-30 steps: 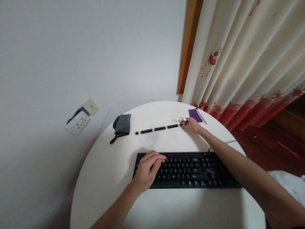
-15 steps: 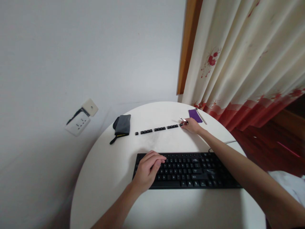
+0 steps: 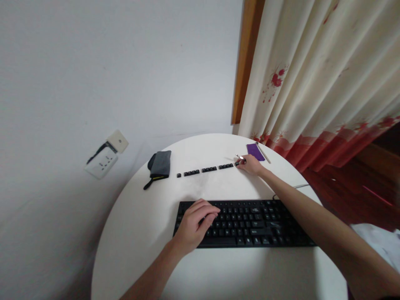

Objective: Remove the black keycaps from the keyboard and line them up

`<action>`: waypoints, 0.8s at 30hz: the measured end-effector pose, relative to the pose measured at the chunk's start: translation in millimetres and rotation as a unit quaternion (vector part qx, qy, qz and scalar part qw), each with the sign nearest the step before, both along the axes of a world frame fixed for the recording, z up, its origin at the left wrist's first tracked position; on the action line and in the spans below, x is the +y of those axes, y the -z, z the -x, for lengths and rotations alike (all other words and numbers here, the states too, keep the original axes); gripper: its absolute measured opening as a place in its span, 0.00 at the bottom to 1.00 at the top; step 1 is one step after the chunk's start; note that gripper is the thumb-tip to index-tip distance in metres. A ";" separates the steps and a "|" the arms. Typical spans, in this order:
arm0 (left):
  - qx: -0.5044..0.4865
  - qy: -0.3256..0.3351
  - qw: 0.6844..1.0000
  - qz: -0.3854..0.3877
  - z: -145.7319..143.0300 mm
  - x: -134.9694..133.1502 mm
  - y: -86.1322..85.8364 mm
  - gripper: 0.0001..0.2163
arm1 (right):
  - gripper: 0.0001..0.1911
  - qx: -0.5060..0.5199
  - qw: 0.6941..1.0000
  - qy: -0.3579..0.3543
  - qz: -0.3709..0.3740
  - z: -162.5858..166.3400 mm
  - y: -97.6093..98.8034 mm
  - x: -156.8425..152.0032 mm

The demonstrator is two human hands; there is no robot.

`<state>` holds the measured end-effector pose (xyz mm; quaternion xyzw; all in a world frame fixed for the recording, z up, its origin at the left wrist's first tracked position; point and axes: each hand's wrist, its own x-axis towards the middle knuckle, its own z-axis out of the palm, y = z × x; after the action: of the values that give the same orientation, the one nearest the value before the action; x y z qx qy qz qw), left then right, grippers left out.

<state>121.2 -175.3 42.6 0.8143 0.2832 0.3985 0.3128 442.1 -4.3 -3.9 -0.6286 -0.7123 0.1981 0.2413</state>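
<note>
My right hand (image 3: 251,165) is closed around a slim silver tool (image 3: 240,157), its kind too small to make out. Its fingertips are at a black keycap (image 3: 236,163), the rightmost in a line of loose keycaps. Further left along that line lie short groups of keycaps (image 3: 226,166), (image 3: 209,169), (image 3: 191,172) and one single keycap (image 3: 178,175). My left hand (image 3: 195,225) rests on the left part of a black keyboard (image 3: 250,223), fingers stretched out and thumb a little apart, with nothing seen in it. My right forearm passes over the keyboard's right end and hides part of it.
A grey pouch (image 3: 161,164) with a dark strap lies at the back left of the round white table (image 3: 134,233). A purple cloth-like piece (image 3: 255,152) and a thin pale stick (image 3: 264,153) are at the back right. Wall sockets (image 3: 101,162) and a curtain (image 3: 300,83) border the table.
The thumb and fingers of my left hand have parted slightly and shifted a little to the right on the keyboard. My right hand stays at the rightmost keycap, still gripping the silver tool.
</note>
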 end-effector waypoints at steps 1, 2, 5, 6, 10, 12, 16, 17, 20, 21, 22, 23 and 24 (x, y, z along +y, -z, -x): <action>0.000 0.000 1.000 -0.001 -0.1 0.0 -0.2 0.09 | 0.12 0.000 1.000 0.002 0.000 0.0 0.1 0.1; 0.000 0.000 1.000 0.000 -0.2 0.0 -0.6 0.09 | 0.12 0.000 1.000 0.003 -0.001 -0.1 0.2 0.2; 0.005 -0.002 1.000 0.001 -0.5 0.1 -1.7 0.10 | 0.11 0.002 1.000 0.005 -0.001 0.1 0.3 0.4; 0.006 -0.003 1.000 0.001 -0.5 0.1 -1.8 0.10 | 0.11 0.003 1.000 0.005 -0.001 0.4 0.3 0.3; 0.009 -0.003 1.000 -0.002 -0.2 0.3 -1.0 0.10 | 0.11 0.013 1.000 0.004 0.000 1.8 -1.4 -0.8; 0.007 -0.003 1.000 -0.003 0.0 0.3 -0.4 0.09 | 0.12 0.022 1.000 0.002 0.001 2.0 -5.0 -1.7; 0.007 -0.009 1.000 -0.008 0.0 -0.2 -0.5 0.10 | 0.13 0.049 0.998 0.022 -0.021 -2.0 -23.0 -7.3; 0.008 -0.013 1.000 -0.008 -0.1 -0.4 -0.6 0.10 | 0.11 0.058 0.997 0.034 -0.033 -3.9 -29.8 -10.9; 0.009 -0.020 1.000 -0.005 -0.3 -0.5 -0.4 0.11 | 0.18 0.093 0.991 0.065 -0.067 -10.4 -53.3 -31.7; 0.008 -0.020 1.000 -0.004 -0.3 -0.5 -0.2 0.11 | 0.21 0.108 0.989 0.070 -0.075 -12.4 -61.3 -42.6; 0.008 -0.019 1.000 -0.003 -0.4 -0.3 -0.1 0.12 | 0.23 0.125 0.986 0.072 -0.082 -14.0 -68.9 -55.2; 0.008 -0.019 1.000 -0.003 -0.4 -0.2 -0.1 0.12 | 0.24 0.172 0.978 0.065 -0.100 -15.4 -75.5 -69.3; 0.008 -0.018 1.000 -0.004 -0.5 -0.1 -0.3 0.12 | 0.23 0.202 0.970 0.060 -0.119 -16.6 -81.0 -84.4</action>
<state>121.7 -175.3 42.9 0.8133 0.2990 0.3987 0.3002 458.8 -88.7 77.1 -0.5840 -0.6285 0.2200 0.4642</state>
